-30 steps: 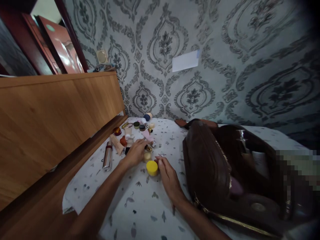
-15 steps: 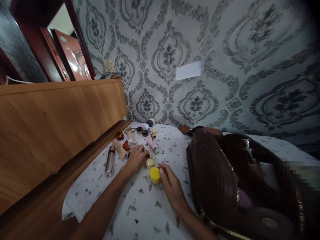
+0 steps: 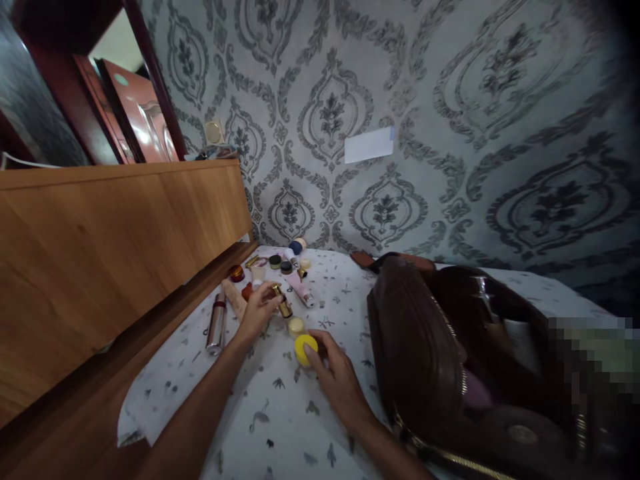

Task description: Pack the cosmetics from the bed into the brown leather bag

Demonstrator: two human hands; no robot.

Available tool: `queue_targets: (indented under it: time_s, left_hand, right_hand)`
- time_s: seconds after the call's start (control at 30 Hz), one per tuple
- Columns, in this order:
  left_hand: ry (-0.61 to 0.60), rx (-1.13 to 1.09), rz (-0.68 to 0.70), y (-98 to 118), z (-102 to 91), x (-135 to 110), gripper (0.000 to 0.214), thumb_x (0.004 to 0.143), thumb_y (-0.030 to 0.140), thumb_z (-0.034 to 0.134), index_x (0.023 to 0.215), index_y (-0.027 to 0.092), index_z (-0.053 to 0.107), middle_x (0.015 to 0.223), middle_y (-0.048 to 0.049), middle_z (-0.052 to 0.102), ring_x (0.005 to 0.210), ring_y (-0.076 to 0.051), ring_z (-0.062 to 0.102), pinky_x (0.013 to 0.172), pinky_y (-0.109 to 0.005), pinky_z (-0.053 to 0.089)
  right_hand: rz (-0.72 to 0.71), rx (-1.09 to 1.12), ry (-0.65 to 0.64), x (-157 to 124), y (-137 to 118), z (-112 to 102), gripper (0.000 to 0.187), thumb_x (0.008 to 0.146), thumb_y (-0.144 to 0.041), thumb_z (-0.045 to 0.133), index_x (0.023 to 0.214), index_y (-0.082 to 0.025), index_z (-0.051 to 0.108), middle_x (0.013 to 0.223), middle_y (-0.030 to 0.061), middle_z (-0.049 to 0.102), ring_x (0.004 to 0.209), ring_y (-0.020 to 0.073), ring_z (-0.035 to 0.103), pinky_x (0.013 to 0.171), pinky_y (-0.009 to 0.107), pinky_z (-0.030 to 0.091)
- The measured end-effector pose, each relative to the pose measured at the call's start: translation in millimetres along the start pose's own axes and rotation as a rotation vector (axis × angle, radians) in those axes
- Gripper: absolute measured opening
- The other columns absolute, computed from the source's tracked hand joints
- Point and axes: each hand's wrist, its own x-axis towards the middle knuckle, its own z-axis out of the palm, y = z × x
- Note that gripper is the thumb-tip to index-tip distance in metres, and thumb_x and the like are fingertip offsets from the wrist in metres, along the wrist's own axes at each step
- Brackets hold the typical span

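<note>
- One gold tube (image 3: 284, 305), pinched in your left grip (image 3: 259, 313)
- One yellow jar (image 3: 303, 351), pinched in your right grip (image 3: 337, 368)
- One cream jar (image 3: 296, 326), just beside: yellow's bump could shift it

Left hand (image 3: 259, 311) holding gold tube (image 3: 284, 305), right hand (image 3: 336, 371) gripping yellow jar (image 3: 302, 351), open brown bag (image 3: 413, 333)

We note the left forearm (image 3: 210, 393) and right forearm (image 3: 387, 443), both bare and slim, tapering toward left hand (image 3: 257, 312) and right hand (image 3: 336, 368), likewise bare; fingers (image 3: 327, 340) slender.
</note>
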Motion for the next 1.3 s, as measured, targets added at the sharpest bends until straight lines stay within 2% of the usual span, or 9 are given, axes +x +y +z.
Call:
queue_targets:
  time_s: [0.1,0.23,0.4,0.53,0.77,0.97,1.1,1.17,1.3]
  left_hand:
    - [-0.094,-0.169,-0.081,8,5.1,-5,0.051,0.073,0.040,0.075,0.114,0.018,0.056,0.089,-0.0054,0.068,0.076,-0.018,0.064,0.061,-0.024,0.047]
    - [-0.209,-0.305,-0.100,17,19.3,-15,0.045,0.074,0.038,0.077,0.110,0.018,0.058,0.093,-0.0071,0.070,0.075,-0.018,0.067,0.062,-0.025,0.051]
    - [-0.362,-0.328,-0.134,24,36.4,-26,0.041,0.075,0.037,0.078,0.105,0.017,0.058,0.093,-0.0072,0.070,0.074,-0.018,0.067,0.062,-0.025,0.053]
    - [-0.414,-0.255,-0.112,28,37.6,-29,0.038,0.082,0.045,0.069,0.105,0.017,0.058,0.093,-0.0072,0.068,0.078,-0.017,0.065,0.068,-0.028,0.054]
    - [-0.402,0.052,0.020,27,31.6,-29,0.036,0.093,0.050,0.051,0.103,0.016,0.060,0.081,-0.0013,0.057,0.071,-0.013,0.053,0.064,-0.023,0.044]
    - [-0.292,0.171,0.031,27,34.2,-29,0.050,0.087,0.063,0.050,0.067,0.018,0.046,0.058,0.0049,0.040,0.055,-0.010,0.036,0.052,-0.023,0.029]
    - [-0.201,0.194,-0.004,27,34.6,-28,0.063,0.085,0.073,0.039,0.054,0.019,0.038,0.048,0.0049,0.034,0.048,-0.009,0.031,0.048,-0.024,0.025]
    - [-0.177,0.153,0.006,28,33.5,-28,0.062,0.088,0.071,0.036,0.059,0.017,0.047,0.050,0.0034,0.040,0.049,-0.010,0.035,0.048,-0.024,0.027]
    - [-0.305,0.007,0.013,31,28.9,-29,0.046,0.087,0.058,0.055,0.102,0.016,0.060,0.068,0.0018,0.050,0.059,-0.011,0.045,0.051,-0.021,0.031]
  right_hand:
    - [0.021,0.042,0.103,0,7,2,0.043,0.089,-0.050,0.047,0.117,-0.020,0.057,0.119,0.0120,0.064,0.110,0.0280,0.059,0.093,0.043,0.047]
    - [-0.032,0.071,0.187,1,13,4,0.045,0.089,-0.050,0.048,0.122,-0.020,0.056,0.124,0.0125,0.063,0.115,0.0282,0.057,0.098,0.045,0.045]
    - [-0.085,0.058,0.201,2,8,2,0.040,0.093,-0.048,0.046,0.117,-0.019,0.058,0.116,0.0119,0.066,0.108,0.0265,0.060,0.094,0.041,0.047]
    - [-0.101,0.000,0.193,1,0,-1,0.035,0.096,-0.045,0.042,0.111,-0.018,0.059,0.110,0.0109,0.069,0.097,0.0241,0.064,0.083,0.035,0.050]
    - [-0.159,-0.181,0.211,-4,-5,-2,0.026,0.097,-0.041,0.039,0.100,-0.021,0.057,0.095,0.0069,0.068,0.086,0.0224,0.064,0.073,0.031,0.049]
    - [-0.216,-0.282,0.220,-8,-6,0,0.021,0.097,-0.037,0.041,0.095,-0.022,0.055,0.088,0.0054,0.066,0.082,0.0227,0.063,0.070,0.031,0.047]
    - [-0.223,-0.291,0.211,-10,-9,0,0.019,0.097,-0.036,0.041,0.097,-0.022,0.055,0.087,0.0049,0.066,0.081,0.0222,0.063,0.068,0.030,0.047]
    - [-0.222,-0.273,0.202,-10,-10,0,0.020,0.098,-0.037,0.040,0.097,-0.022,0.054,0.088,0.0048,0.066,0.081,0.0219,0.062,0.069,0.030,0.047]
    - [-0.230,-0.218,0.202,-9,-9,-2,0.021,0.099,-0.037,0.039,0.096,-0.022,0.053,0.090,0.0049,0.065,0.083,0.0212,0.062,0.071,0.030,0.047]
